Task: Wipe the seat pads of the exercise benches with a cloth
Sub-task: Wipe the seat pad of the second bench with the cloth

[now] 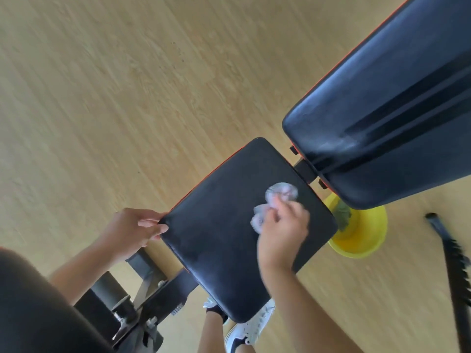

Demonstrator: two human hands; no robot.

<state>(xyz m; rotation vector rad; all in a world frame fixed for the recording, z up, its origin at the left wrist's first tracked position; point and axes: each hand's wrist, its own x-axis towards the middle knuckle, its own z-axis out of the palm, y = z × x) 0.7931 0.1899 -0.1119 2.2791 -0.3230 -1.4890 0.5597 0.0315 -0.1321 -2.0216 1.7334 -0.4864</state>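
Note:
A black seat pad of an exercise bench fills the middle of the view. The long dark back pad of the same bench rises at the upper right. My right hand presses a crumpled pale cloth on the seat pad near its far right side; the hand is blurred. My left hand holds the pad's left corner, with fingers curled on the edge.
A yellow bowl with something green in it stands on the wooden floor under the back pad. A black ridged bar lies on the floor at right. The bench's black metal frame and my shoe are below.

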